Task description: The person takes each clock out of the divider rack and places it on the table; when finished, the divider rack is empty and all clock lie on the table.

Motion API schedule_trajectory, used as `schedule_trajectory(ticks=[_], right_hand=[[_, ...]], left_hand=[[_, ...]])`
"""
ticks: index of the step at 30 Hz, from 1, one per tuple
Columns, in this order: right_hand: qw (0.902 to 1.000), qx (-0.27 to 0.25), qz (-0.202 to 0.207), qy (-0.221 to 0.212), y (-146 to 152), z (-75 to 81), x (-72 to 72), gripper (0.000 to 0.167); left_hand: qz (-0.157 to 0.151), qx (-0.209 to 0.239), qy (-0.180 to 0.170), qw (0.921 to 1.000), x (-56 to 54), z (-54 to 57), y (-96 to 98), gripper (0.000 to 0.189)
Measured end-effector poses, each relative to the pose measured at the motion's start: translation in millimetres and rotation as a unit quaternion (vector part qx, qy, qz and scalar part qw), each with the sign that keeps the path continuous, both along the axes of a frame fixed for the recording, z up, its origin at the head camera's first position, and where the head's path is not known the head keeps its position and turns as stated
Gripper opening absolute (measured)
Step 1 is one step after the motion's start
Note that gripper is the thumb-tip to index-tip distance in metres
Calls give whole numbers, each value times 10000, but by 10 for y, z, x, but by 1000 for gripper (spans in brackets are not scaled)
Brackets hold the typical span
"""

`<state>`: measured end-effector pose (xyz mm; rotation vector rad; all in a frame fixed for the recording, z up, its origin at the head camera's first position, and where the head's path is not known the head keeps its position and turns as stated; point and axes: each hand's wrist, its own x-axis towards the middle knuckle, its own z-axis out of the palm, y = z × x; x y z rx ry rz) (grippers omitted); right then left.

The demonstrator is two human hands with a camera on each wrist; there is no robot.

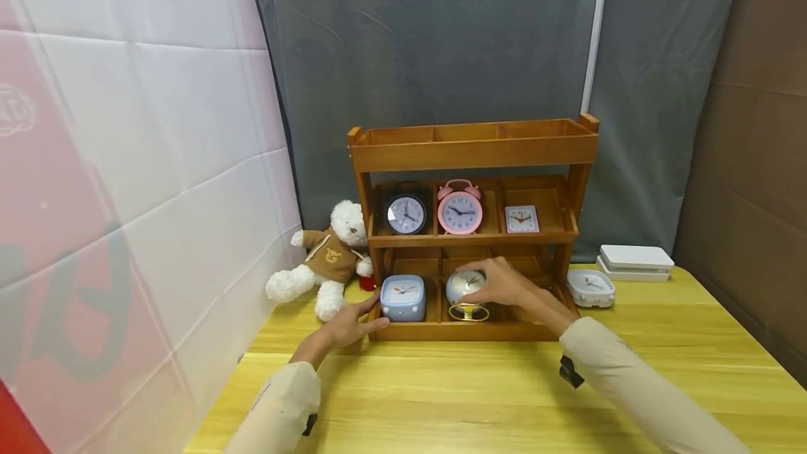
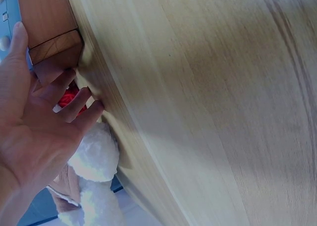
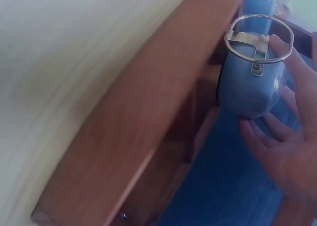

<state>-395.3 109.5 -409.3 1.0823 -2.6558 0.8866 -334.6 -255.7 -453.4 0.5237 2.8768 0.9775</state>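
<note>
My right hand [image 1: 501, 281] grips a round alarm clock [image 1: 459, 287] with a pale blue-grey body and a gold ring stand [image 3: 259, 39]. The clock is at the middle compartment of the wooden shelf's [image 1: 473, 331] bottom tier, its face tilted up and partly covered by my fingers. My left hand [image 1: 345, 326] rests at the shelf's lower left corner, thumb along the front and relaxed fingers beside the side panel [image 2: 57, 62]. A square blue clock [image 1: 403, 298] stands in the bottom left compartment, right by the left thumb.
On the middle tier stand a black clock [image 1: 406, 214], a pink twin-bell clock [image 1: 459, 210] and a small square clock [image 1: 521, 219]. A white teddy bear [image 1: 334, 258] sits left of the shelf. To the right are a whitish clock [image 1: 590, 288] and white boxes [image 1: 635, 262].
</note>
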Motion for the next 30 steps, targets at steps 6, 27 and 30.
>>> schedule_trajectory(ticks=[6,27,30], right_hand=[[9998,-42,-47,176,225,147,80,60],[9940,493,-803,547,1681,295,341,62],[9906,555,-966,794,1886,301,371,61]], left_hand=[[-41,-66,46,10000,-9,21,5,74],[21,0,-94,10000,26,22,10,74],[12,13,-65,10000,21,17,13,73]])
